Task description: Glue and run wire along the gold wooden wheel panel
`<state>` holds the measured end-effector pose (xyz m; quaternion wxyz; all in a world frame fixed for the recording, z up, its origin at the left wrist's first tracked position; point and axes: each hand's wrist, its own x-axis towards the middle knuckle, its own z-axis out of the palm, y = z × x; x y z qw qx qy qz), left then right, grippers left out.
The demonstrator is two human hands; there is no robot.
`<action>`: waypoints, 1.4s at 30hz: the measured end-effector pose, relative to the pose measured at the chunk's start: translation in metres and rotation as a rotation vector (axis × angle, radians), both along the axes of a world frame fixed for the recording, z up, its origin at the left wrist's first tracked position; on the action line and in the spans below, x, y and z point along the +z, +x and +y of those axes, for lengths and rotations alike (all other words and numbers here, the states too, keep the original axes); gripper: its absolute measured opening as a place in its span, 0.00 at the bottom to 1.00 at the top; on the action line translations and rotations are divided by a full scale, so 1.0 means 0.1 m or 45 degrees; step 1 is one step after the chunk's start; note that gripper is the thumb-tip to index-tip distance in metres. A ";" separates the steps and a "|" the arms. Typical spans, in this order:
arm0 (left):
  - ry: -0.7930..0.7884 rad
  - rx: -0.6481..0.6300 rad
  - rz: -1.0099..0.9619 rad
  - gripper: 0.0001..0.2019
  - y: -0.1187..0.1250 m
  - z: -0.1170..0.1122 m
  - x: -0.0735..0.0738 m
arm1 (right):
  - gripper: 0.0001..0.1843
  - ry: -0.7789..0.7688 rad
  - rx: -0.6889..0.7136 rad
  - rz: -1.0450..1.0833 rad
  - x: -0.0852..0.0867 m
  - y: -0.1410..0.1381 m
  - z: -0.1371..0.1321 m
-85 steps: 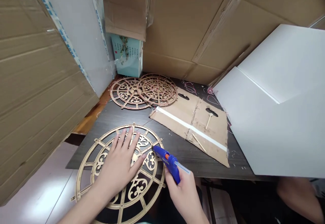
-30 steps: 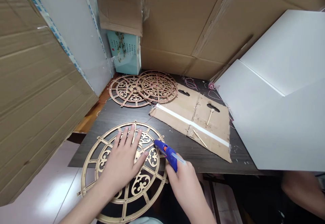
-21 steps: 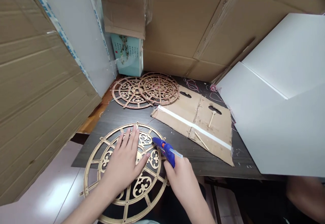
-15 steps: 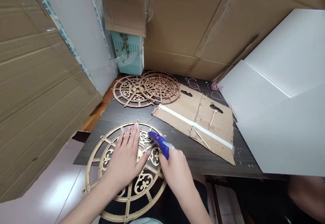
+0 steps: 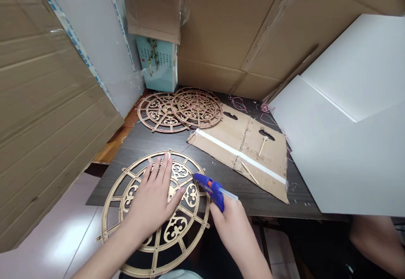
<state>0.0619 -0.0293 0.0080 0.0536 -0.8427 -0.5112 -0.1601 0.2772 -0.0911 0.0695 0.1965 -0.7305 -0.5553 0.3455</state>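
A round openwork wooden panel (image 5: 155,253) with scroll cut-outs lies partly on the dark table and juts past its front edge. Spread flat over its upper middle, my left hand (image 5: 155,197) presses on it with fingers stretched. My right hand (image 5: 229,218) is wrapped round a blue glue gun (image 5: 213,188), with a clear stick poking out of its back. The gun's tip sits at the panel's right part, by the inner ring; whether it touches cannot be made out.
Two similar round panels (image 5: 196,108) overlap at the table's back. A cardboard sheet (image 5: 221,138) with a white strip and small sticks lies right of them. Tangled red string (image 5: 265,107) rests behind. Cardboard walls (image 5: 221,26) and white boards (image 5: 341,156) surround the dark table (image 5: 133,144).
My right hand has moved the glue gun a little right and down, along the panel's inner ring. My left hand stays flat on the panel. The whole view has shifted slightly.
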 end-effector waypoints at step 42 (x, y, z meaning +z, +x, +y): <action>0.050 -0.031 0.054 0.44 0.00 0.05 -0.03 | 0.20 0.144 -0.222 0.171 -0.26 0.21 -0.18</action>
